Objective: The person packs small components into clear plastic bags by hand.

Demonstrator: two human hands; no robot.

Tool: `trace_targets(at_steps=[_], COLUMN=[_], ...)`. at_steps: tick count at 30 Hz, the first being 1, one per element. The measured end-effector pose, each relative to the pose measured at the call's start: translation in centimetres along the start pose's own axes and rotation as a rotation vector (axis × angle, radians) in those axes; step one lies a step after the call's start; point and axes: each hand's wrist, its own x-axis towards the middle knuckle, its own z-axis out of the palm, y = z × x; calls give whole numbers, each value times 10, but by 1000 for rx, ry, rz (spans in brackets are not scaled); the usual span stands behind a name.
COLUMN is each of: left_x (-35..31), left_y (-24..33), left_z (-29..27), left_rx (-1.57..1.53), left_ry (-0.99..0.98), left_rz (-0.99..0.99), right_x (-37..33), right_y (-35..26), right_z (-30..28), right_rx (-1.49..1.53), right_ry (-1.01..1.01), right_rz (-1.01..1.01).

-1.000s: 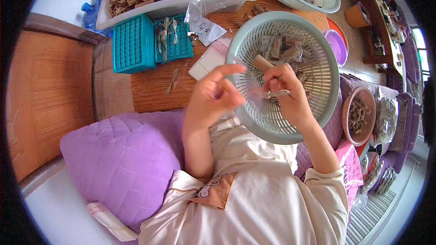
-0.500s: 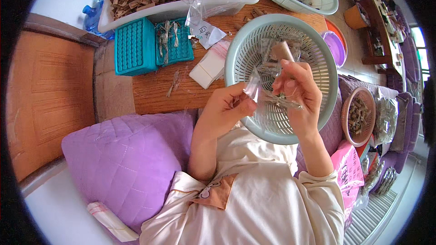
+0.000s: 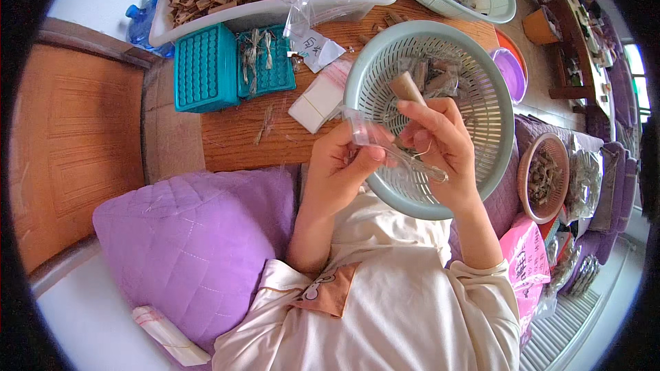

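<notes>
Both hands are raised over the near side of a grey-green plastic colander [image 3: 355, 77]. Thumb and fingers of my left hand [image 3: 337, 170] pinch a small clear plastic bag [image 3: 363, 130] near its mouth. My right hand [image 3: 445, 154] is closed around a flat brown piece like dried bark [image 3: 407, 88], which sticks up past its fingers. A thin bundle of pale strands [image 3: 427, 169] crosses between the hands; which hand grips it is partly hidden. Inside the colander, behind the hands, lie filled clear packets [image 3: 440, 77] with brown pieces.
Two teal racks [image 3: 205, 72] stand on the wooden table, one bearing strand bundles [image 3: 260, 51]. Beside the colander lies a stack of flat bags [image 3: 316, 106]. A white tub [image 3: 289, 12] of bark pieces is behind. A pink basket [image 3: 558, 196] sits right, a purple cushion [image 3: 192, 240] left.
The bark-like piece has swung left and toward me with my right hand. The small bag has shifted slightly left, and my hands are closer together.
</notes>
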Motion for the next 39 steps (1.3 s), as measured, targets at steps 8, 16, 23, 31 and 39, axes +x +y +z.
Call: trace_targets(at_steps=[8,16,23,31,39], left_x=[-2,0,3,3,-1], left_y=[14,9,10,5,10], left_z=[3,1,-3,-4,-1], left_rx=[775,750,606,666,698], left_ry=[190,257,325,272,211], left_rz=[148,204,33,34,28], right_x=[-8,-13,-15,-12,5], right_y=[-3,-11,1,-53,-64], right_z=[0,15,-12,-35,-20], right_rx=[487,503,394,164,-171], right_ry=[-31,109,261,319,280], right_rz=[185,430,444,194,239])
